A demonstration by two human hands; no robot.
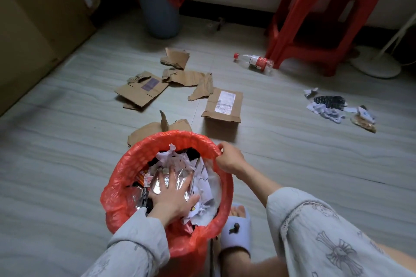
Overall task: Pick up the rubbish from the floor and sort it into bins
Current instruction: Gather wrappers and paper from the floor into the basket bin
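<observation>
Two bins in view: near bin w/ red liner sits at bottom centre on the floor, stuffed w/ crumpled white paper, foil wrappers & dark scraps; far bin, grey-blue w/ red liner, stands upright by the back wall. L to R: left hand lies flat inside the near bin, fingers spread apart, palm pressing on a silver foil wrapper, not closed on anything. Behind the bin, torn brown cardboard pieces lie scattered flat on the floor, plus a small cardboard box w/ white label, top up. Right hand is pinched shut on the liner at the bin's right rim. Further R, clear plastic bottle w/ red cap & label lies on its side near a red stool; paper scraps & a black wrapper sit in a loose pile, well apart from the bin.
</observation>
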